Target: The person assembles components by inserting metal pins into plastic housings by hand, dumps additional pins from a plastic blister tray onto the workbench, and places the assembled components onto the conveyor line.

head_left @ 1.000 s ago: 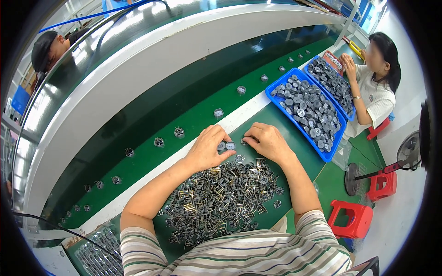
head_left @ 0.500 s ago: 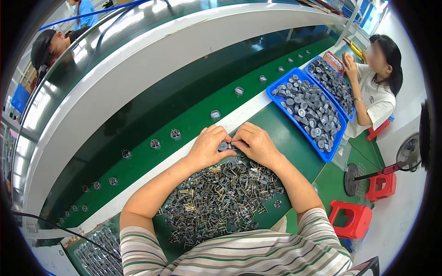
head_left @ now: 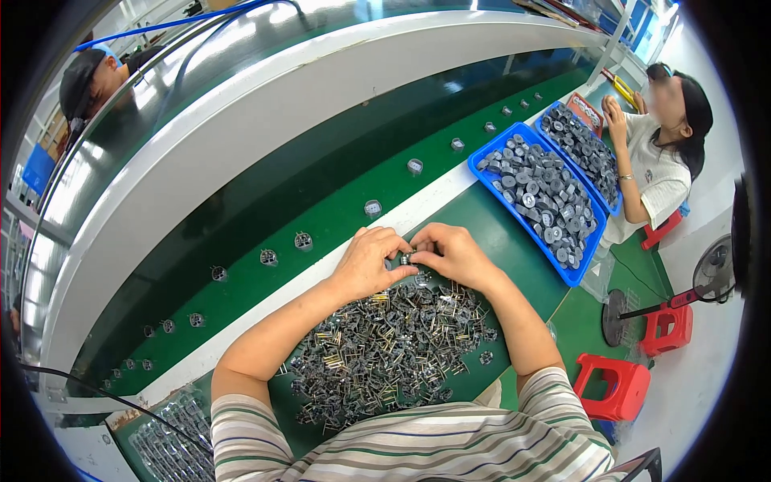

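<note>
Above the far edge of a heap of small parts, my two hands meet with their fingertips almost touching. My left hand (head_left: 368, 261) is closed on a small round grey piece (head_left: 389, 263), mostly covered by the fingers. Thumb and forefinger of my right hand (head_left: 451, 253) pinch a small metallic part (head_left: 406, 259) right beside it; its exact kind is too small to make out. Below them, between my forearms, spreads the heap of dark parts with metal pins (head_left: 385, 353) on the green table.
A green belt (head_left: 337, 221) runs beyond a white ledge, carrying spaced small round parts (head_left: 372, 209). To the right stand two blue trays (head_left: 524, 229) of grey round pieces. A person (head_left: 654, 161) sits past them. Red stools (head_left: 614, 386) and a fan (head_left: 713, 265) stand at right.
My right hand has shifted slightly down and right, its fingers more curled. The grey piece between my hands now shows less. The person at right has turned the head.
</note>
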`<state>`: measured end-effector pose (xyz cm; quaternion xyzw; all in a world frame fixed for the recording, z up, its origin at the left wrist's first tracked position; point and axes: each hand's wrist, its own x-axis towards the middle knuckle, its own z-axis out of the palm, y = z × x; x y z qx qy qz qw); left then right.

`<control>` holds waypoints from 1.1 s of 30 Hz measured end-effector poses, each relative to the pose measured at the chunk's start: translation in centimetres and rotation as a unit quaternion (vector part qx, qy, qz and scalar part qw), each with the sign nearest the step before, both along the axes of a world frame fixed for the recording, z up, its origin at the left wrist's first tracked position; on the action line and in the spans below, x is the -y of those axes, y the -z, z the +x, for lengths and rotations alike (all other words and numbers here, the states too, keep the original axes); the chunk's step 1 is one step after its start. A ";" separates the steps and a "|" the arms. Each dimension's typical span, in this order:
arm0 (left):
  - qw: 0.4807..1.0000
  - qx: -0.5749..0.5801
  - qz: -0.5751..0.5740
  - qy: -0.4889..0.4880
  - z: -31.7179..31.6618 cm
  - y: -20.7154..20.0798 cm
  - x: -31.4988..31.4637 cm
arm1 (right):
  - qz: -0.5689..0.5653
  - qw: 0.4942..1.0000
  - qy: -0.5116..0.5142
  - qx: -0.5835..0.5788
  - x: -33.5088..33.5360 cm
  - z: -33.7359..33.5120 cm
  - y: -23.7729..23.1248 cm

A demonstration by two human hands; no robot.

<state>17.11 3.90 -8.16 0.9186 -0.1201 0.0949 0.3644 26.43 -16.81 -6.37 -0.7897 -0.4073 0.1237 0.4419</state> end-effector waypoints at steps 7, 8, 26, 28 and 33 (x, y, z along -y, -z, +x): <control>0.985 0.007 0.026 -0.170 1.9 -3.5 -4.2 | -0.071 0.978 -0.197 -0.017 3.1 2.7 -0.5; 0.974 0.007 0.099 -0.204 1.8 -3.5 -5.4 | -0.051 0.974 -0.219 0.030 2.9 2.7 -0.3; 0.970 0.120 0.160 -0.139 1.5 -1.5 -4.0 | -0.002 0.975 0.021 0.222 1.7 2.6 0.9; 0.992 0.066 0.094 -0.056 0.9 -1.2 -2.8 | -0.014 0.980 0.024 0.197 1.5 2.2 0.4; 1.000 -0.002 0.017 -0.021 0.8 -0.6 -1.8 | 0.014 0.982 0.005 0.186 1.1 2.0 0.6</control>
